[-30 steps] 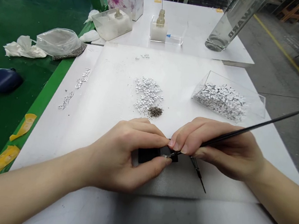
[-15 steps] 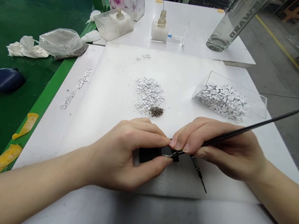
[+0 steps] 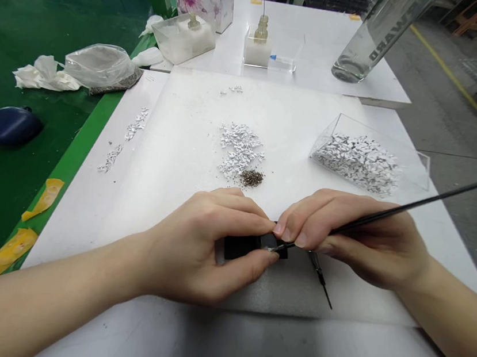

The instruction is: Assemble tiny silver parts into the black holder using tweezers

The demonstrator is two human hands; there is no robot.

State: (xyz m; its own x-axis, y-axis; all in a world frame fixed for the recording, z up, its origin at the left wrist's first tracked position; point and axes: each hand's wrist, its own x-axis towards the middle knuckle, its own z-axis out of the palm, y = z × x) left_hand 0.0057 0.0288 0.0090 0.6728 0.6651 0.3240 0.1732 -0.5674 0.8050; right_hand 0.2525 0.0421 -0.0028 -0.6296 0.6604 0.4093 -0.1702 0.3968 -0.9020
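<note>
My left hand [image 3: 209, 238] is closed around a small black block [image 3: 241, 247], thumb on its near side and forefinger on its far side. My right hand [image 3: 361, 237] pinches a slim black stick-like tool [image 3: 413, 204], its fingertips beside the left forefinger. The tool's tip meets a tiny whitish piece [image 3: 270, 249] at the block, by my left thumb. What the tip does to the piece is too small to make out. A second thin dark tool [image 3: 320, 278] sticks out from under my right hand; whether the hand holds it is hidden.
Beyond my hands lie a pile of small white parts [image 3: 240, 147] and a heap of tiny brown bits [image 3: 251, 178]. To the right, a clear box [image 3: 356, 161] holds many white parts. Further back stand a small bottle [image 3: 261, 29] and a tilted clear flask [image 3: 352, 68].
The rear end of the slim black tool has swung slightly outward to the right. Otherwise both hands keep their places at the block; the whole view has shifted a little.
</note>
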